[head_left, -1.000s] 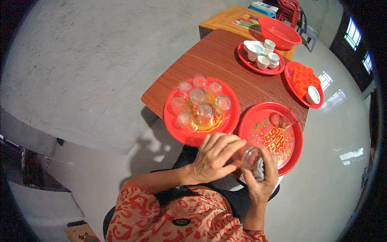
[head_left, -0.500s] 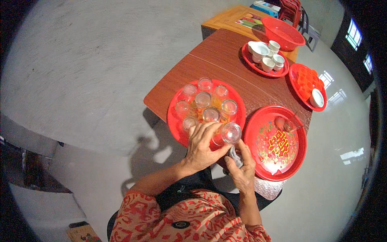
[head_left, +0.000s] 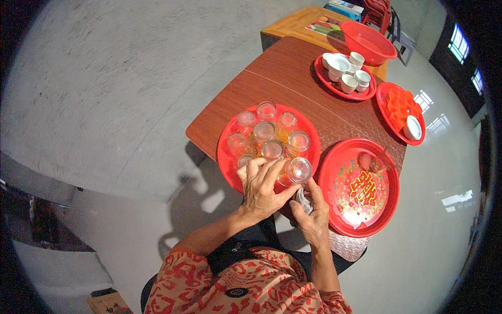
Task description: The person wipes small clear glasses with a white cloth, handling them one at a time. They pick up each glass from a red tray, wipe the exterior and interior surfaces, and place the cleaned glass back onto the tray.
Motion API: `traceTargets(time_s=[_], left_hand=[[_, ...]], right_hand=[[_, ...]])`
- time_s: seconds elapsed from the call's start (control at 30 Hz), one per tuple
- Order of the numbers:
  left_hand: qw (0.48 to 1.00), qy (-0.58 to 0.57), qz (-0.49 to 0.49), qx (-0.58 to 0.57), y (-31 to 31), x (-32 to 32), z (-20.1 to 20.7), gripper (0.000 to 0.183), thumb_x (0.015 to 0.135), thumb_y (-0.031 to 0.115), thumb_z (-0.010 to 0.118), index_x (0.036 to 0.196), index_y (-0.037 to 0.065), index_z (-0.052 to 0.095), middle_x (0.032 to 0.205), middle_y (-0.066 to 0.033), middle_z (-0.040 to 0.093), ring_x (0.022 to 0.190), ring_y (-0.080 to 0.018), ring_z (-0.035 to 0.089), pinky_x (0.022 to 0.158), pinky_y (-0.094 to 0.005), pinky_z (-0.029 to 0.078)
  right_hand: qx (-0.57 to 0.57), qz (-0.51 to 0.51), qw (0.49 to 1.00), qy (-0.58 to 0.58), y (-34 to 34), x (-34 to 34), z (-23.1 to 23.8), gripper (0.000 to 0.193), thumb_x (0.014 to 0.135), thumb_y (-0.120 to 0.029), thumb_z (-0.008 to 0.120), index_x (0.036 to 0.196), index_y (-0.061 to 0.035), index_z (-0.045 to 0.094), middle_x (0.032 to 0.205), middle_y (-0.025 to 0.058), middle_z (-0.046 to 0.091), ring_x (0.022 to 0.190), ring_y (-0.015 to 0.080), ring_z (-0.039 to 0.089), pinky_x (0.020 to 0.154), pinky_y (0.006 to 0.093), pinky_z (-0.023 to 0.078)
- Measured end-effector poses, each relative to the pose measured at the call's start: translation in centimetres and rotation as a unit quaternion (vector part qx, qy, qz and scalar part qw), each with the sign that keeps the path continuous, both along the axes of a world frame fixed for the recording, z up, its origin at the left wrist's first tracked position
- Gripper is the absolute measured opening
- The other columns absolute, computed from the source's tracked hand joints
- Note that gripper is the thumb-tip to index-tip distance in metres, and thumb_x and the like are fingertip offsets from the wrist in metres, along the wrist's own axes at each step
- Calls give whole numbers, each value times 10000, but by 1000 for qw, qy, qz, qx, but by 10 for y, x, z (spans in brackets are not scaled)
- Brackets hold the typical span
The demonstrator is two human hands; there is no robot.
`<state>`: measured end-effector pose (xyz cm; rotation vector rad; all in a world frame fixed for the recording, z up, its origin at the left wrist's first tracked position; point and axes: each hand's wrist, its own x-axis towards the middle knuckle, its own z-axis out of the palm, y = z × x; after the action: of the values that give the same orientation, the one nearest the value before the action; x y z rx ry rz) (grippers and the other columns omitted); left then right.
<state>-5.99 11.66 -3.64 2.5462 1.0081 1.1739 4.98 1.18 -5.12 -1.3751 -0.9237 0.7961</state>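
L hand (head_left: pixel 264 188) grip wrapped round glass (head_left: pixel 298 170), over red tray (head_left: pixel 226 157) w/ 7 glasses. R hand (head_left: pixel 312 212) just below, grip pinching cloth (head_left: pixel 303 198), prob. for wiping.

Grey concrete floor (head_left: pixel 104 78), brown wood table (head_left: pixel 293 78), bright windows (head_left: pixel 460 39) w/ glare.

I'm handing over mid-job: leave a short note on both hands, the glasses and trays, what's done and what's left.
Left hand: grips a small clear glass cup at the near edge of the round red plastic tray of glasses.
Right hand: just under that cup, fingers around a crumpled pale cloth.
Done: seven similar cups stand on that tray.
Left: the held cup is not set down; two glass cups wait on the red patterned tray to the right.
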Motion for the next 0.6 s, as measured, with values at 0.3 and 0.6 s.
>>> traceTargets(time_s=[0.3,0.6], left_hand=[[1000,20,11,-10,-2,2,-4,608,609,320,815,1131,87,608,1076,-53,620,1022,-266,497,886,-444,294],[1000,19,7,-11,-5,7,-8,637,629,312,810,1179,99,571,1071,-52,582,1050,-266,457,902,-458,282]], right_hand=[[6,-17,1000,-20,4,-1,-8,635,761,-51,651,1343,40,414,1113,160,542,1020,237,555,888,340,448],[2,-13,996,-90,5,8,-8,611,753,-51,617,1331,28,434,1042,147,540,951,236,562,838,336,455]])
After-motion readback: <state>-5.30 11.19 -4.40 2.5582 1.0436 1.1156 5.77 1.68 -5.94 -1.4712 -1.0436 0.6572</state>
